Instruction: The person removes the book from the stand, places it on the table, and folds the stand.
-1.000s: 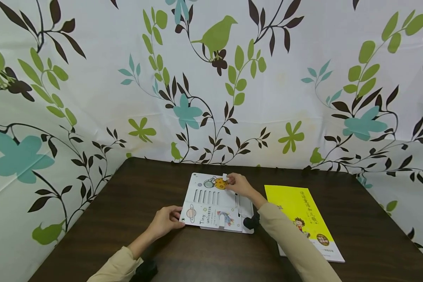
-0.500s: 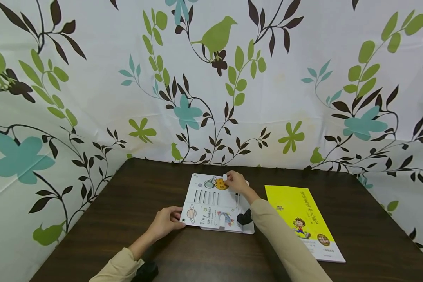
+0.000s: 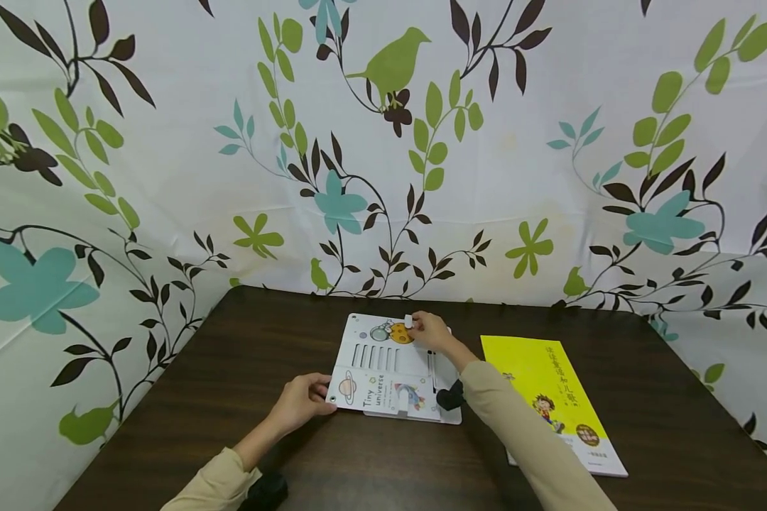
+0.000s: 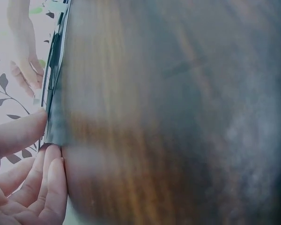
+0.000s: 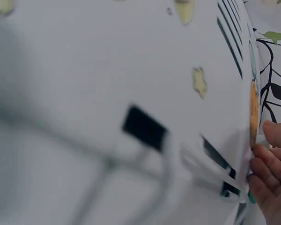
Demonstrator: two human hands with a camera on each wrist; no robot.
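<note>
A white book stand (image 3: pixel 367 333) printed "Tiny universe", with a row of slots, lies folded on the table in the head view. My left hand (image 3: pixel 297 404) holds its near left corner. In the left wrist view the thumb (image 4: pixel 21 133) is on one face and the fingers (image 4: pixel 51 187) are at the other. At the far edge, beside the orange planet print (image 3: pixel 400 333), my right hand (image 3: pixel 433 332) pinches the stand next to a small white tab (image 3: pixel 408 321). The right wrist view shows thumb and fingers (image 5: pixel 267 168) together at the stand's edge, with its printed face (image 5: pixel 107 56) close up.
A yellow and white book (image 3: pixel 572 397) with a cartoon child lies to the right, partly behind the right sleeve (image 3: pixel 518 426). The dark wooden table (image 3: pixel 281 319) ends at a patterned cloth (image 3: pixel 192 177). Dark wrist devices (image 3: pixel 449 397) sit at both wrists.
My right wrist swung slightly left and away, then partly back to the right. The right fingers stay by the tab. My left hand and the stand hold nearly still.
</note>
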